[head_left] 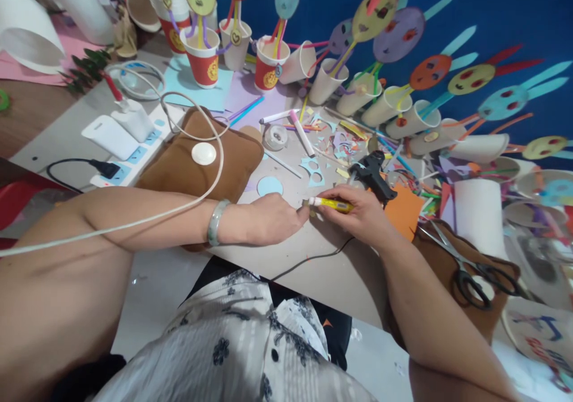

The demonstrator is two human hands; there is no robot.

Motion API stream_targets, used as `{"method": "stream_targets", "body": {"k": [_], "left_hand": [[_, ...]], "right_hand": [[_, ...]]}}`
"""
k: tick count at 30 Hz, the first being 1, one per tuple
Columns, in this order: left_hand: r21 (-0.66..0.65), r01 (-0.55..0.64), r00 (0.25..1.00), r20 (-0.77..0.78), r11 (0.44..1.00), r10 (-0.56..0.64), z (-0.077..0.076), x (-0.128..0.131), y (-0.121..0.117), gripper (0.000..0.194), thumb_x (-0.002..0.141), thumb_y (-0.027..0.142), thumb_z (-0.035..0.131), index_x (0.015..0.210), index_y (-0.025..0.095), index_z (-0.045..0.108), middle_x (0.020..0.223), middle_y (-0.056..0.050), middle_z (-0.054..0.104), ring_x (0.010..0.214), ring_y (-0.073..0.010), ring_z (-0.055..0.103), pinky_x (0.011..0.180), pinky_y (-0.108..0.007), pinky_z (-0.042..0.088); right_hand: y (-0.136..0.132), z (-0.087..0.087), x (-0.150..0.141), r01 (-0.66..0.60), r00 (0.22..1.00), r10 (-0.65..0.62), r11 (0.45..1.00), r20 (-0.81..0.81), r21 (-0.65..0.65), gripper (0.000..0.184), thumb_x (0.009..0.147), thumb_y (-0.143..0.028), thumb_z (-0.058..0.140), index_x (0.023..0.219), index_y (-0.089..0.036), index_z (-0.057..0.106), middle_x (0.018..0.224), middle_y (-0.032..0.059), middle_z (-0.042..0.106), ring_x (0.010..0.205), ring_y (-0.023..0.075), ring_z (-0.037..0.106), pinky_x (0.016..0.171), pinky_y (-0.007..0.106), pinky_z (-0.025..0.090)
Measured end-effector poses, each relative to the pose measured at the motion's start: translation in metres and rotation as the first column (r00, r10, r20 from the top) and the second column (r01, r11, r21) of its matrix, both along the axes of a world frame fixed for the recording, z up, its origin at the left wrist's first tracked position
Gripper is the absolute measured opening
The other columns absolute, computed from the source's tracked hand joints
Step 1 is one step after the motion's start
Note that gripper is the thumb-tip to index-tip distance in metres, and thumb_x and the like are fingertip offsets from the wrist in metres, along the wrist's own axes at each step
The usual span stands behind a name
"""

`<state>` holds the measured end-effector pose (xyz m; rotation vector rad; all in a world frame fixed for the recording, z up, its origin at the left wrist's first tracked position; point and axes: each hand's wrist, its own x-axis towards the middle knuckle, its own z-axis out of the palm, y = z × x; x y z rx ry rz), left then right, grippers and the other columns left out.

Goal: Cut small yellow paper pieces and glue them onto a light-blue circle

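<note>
My right hand [364, 214] grips a yellow marker [333, 204] that has a white front end, its tip pointing left. My left hand [271, 218], with a bracelet at the wrist, is closed with thumb and forefinger together close to the marker's tip; what it pinches, if anything, is too small to make out. A pale blue paper disc [270, 186] lies just beyond my left hand. Past my right hand lies a black glue gun [375, 175], beside a sheet of orange paper [404, 211].
Paper cups with paper-faced figures [208, 62] line the back. Paper scraps [313, 169] litter the table's middle. A power strip [134, 162] and a brown cushion [192, 163] sit left, with a white cable [197, 202] crossing my left arm. Scissors [465, 265] lie right.
</note>
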<state>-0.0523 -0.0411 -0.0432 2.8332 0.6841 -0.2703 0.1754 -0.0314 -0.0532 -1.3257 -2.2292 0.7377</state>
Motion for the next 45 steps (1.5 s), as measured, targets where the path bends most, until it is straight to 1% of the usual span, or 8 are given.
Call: {"method": "stream_targets", "body": {"k": [5,10,17,24,29,33,39,45], "left_hand": [[0.009,0.043,0.998,-0.037,0.999,-0.043,0.002,0.000,-0.001,0.064,0.088,0.000,0.031,0.150,-0.010,0.024,0.076,-0.016,0.072,0.074,-0.0265,0.071,0.057,-0.036,0.040],[0.007,0.036,0.999,-0.012,0.999,-0.035,0.000,0.001,-0.001,0.063,0.088,0.002,0.035,0.150,-0.009,0.026,0.077,-0.017,0.073,0.071,-0.0253,0.071,0.058,-0.035,0.042],[0.030,0.080,0.996,-0.054,0.996,-0.078,0.001,0.001,0.001,0.062,0.089,0.001,0.032,0.149,-0.012,0.027,0.079,-0.019,0.073,0.072,-0.0276,0.071,0.058,-0.037,0.044],[0.042,0.096,0.995,-0.040,0.995,-0.094,0.001,0.001,0.002,0.057,0.088,0.001,0.033,0.144,-0.012,0.034,0.080,-0.018,0.072,0.072,-0.0273,0.071,0.058,-0.037,0.043],[0.024,0.075,0.997,-0.005,0.997,-0.075,-0.001,0.001,0.002,0.054,0.087,0.001,0.033,0.141,-0.010,0.036,0.078,-0.016,0.072,0.073,-0.0267,0.072,0.056,-0.035,0.040],[-0.003,0.065,0.998,-0.006,0.998,-0.065,0.002,0.001,0.002,0.052,0.087,0.001,0.034,0.138,-0.009,0.040,0.079,-0.016,0.072,0.074,-0.0269,0.071,0.056,-0.036,0.041],[-0.021,0.060,0.996,-0.063,0.998,-0.061,0.004,0.002,0.003,0.061,0.086,0.001,0.035,0.146,-0.010,0.030,0.079,-0.017,0.072,0.074,-0.0264,0.071,0.056,-0.035,0.041],[-0.025,0.058,0.996,-0.071,0.998,-0.060,0.004,0.002,0.003,0.063,0.088,0.002,0.033,0.149,-0.011,0.024,0.080,-0.017,0.072,0.075,-0.0255,0.071,0.057,-0.035,0.040]], "right_hand": [[0.002,0.000,0.000,-0.069,0.998,0.068,0.997,0.019,0.043,0.014,0.087,-0.035,0.068,0.090,-0.023,0.074,0.081,0.0054,0.073,0.073,0.0193,0.067,0.068,0.032,0.051],[0.002,-0.002,0.000,-0.105,0.994,0.103,0.990,0.024,0.099,0.015,0.088,-0.037,0.068,0.092,-0.024,0.074,0.084,0.0065,0.071,0.076,0.0200,0.067,0.070,0.033,0.052],[-0.002,-0.003,0.000,-0.154,0.972,0.112,0.967,0.205,0.204,0.015,0.091,-0.030,0.063,0.100,-0.023,0.073,0.097,0.0085,0.070,0.080,0.0193,0.068,0.067,0.030,0.051],[-0.007,0.004,-0.008,-0.259,0.903,0.098,0.901,0.419,0.347,0.017,0.095,-0.024,0.057,0.099,-0.020,0.073,0.095,0.0086,0.072,0.077,0.0193,0.067,0.061,0.029,0.047],[-0.010,0.001,-0.012,-0.304,0.870,0.064,0.850,0.489,0.430,0.016,0.096,-0.024,0.056,0.100,-0.020,0.072,0.096,0.0091,0.072,0.077,0.0199,0.066,0.064,0.031,0.048],[-0.010,-0.006,-0.011,-0.269,0.886,0.039,0.855,0.462,0.443,0.016,0.096,-0.024,0.056,0.100,-0.019,0.071,0.097,0.0103,0.072,0.079,0.0207,0.067,0.064,0.031,0.049],[-0.006,-0.005,-0.004,-0.140,0.974,0.047,0.896,0.223,0.421,0.013,0.093,-0.024,0.062,0.102,-0.023,0.071,0.098,0.0083,0.071,0.086,0.0204,0.069,0.071,0.031,0.054],[-0.006,0.001,0.001,-0.201,0.960,0.111,0.912,0.257,0.357,0.011,0.092,-0.023,0.063,0.098,-0.023,0.072,0.096,0.0078,0.071,0.082,0.0192,0.069,0.068,0.030,0.054]]}}
